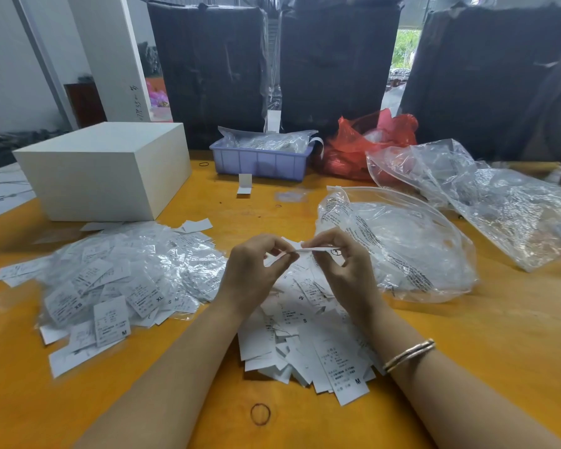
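Both hands are raised over the middle of the orange table. My left hand and my right hand pinch the two ends of one white size label, held edge-on between them. Under the hands lies a loose heap of white printed labels marked S and M. On the left spreads a wider pile of labels in small clear sleeves, marked XS, XL and M. A gold bangle circles my right wrist.
A white box stands at the back left. A lilac plastic tray holds bagged items; a red bag lies beside it. Crumpled clear bags fill the right. Dark wrapped bales line the far edge. A rubber band lies near me.
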The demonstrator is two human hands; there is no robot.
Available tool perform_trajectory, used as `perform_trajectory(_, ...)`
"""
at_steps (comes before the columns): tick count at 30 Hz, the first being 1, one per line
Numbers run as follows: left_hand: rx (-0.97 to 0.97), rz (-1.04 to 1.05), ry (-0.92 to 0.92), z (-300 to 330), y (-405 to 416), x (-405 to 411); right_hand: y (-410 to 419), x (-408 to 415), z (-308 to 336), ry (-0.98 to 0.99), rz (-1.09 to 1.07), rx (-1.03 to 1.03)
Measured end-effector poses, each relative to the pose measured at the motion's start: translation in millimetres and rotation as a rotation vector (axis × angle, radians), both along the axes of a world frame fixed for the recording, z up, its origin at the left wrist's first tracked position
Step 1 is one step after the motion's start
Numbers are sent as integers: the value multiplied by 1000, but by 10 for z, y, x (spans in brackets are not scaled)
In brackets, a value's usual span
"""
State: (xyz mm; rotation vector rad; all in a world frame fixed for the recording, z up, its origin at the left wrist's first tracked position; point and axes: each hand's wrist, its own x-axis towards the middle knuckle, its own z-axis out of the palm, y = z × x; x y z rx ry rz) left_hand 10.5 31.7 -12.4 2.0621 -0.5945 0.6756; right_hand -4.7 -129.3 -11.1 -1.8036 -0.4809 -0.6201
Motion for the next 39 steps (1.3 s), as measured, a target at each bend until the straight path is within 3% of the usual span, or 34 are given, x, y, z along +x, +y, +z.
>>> perform_trajectory(4, -27, -50, 22, 7, -11, -14, 45, -1, -10, -46, -37, -136)
perform_trajectory(9, -182, -122, 157, 13, -7, -11, 35, 7, -3, -170, -167, -49)
perform_trajectory(14, -372, -123, 302, 16, -22, 0, 54, 28, -52, -156, -198, -167)
perform_trajectory(19, -465, -115, 321, 25, -1, 9, 102, 12, -87, -171, -227, -361)
perform_trajectory(25, -441, -39, 323, 38, 49, 39, 64, -18, 5, -272, -254, -522)
perform_trajectory(28, -418, 107, 310, 55, 159, 101, -158, 92, 139, -310, -452, -384)
perform_trajectory(30, -362, 189, 328, 53, 248, 133, -395, 162, 166, -222, -650, -340)
perform_trajectory(32, -217, 292, 347, 36, 314, 147, -639, 205, 114, 11, -797, -431)
perform_trajectory(36, 172, 550, 317, -26, 364, 140, -841, 264, -18, 561, -807, -752)
perform_trajectory(39, 329, 631, 284, -59, 363, 147, -837, 302, -29, 536, -811, -790)
